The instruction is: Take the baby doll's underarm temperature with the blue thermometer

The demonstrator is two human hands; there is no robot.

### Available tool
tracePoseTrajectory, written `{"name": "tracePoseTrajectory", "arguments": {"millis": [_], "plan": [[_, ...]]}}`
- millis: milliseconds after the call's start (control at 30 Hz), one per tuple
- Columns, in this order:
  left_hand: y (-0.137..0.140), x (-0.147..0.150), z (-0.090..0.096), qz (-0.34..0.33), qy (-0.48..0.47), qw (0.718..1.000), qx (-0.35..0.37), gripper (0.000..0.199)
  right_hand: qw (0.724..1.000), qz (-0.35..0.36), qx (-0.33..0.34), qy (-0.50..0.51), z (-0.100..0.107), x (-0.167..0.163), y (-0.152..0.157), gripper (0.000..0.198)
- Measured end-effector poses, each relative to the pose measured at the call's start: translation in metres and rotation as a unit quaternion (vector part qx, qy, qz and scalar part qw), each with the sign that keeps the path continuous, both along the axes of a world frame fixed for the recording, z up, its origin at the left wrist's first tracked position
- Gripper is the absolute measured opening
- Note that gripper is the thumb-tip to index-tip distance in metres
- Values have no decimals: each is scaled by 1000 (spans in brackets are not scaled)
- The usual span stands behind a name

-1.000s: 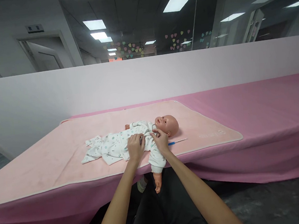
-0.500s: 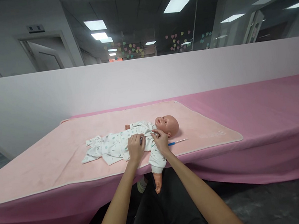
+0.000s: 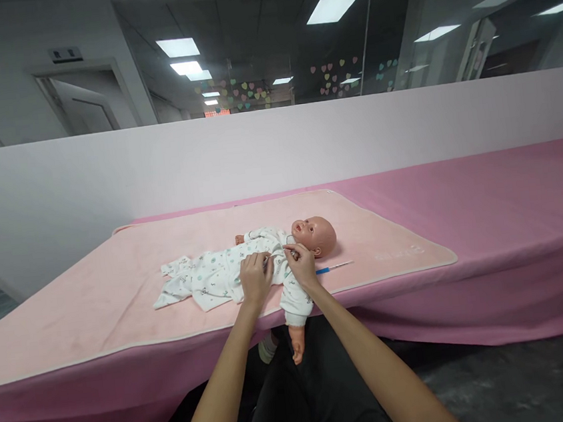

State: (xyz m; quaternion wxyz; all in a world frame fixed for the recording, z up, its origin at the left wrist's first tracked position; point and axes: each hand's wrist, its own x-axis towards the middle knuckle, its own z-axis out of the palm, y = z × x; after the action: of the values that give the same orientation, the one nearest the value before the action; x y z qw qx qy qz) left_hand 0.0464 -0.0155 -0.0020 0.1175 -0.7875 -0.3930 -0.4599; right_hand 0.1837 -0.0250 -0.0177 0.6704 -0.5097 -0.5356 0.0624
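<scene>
The doll is lying sideways — right hand is pinching its clothes near the head; left hand — can't tell.

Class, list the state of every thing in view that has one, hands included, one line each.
Doll, on its back, near arm hanging down.
Outfit, worn by the doll, creased.
Left hand, fingers bent on the outfit; grip unclear.
Right hand, fingers curled near the doll's neck; grip unclear.
Mat, spread out, lightly wrinkled.
Blue-handled tool, lying on the mat.
Pink cover, draped over the front edge.
Ceiling lights, lit.
Door, apparently ajar.
</scene>
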Motion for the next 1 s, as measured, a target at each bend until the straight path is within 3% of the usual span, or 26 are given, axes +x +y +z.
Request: {"name": "tracePoseTrajectory", "arguments": {"millis": [567,1000], "plan": [[0,0,0,-3,-3,1000,5,17,997,-41,44,-47,2,-4,-1,24],[-2,-1,0,13,0,1000,11,14,997,-50,21,-45,0,-4,-1,25]]}}
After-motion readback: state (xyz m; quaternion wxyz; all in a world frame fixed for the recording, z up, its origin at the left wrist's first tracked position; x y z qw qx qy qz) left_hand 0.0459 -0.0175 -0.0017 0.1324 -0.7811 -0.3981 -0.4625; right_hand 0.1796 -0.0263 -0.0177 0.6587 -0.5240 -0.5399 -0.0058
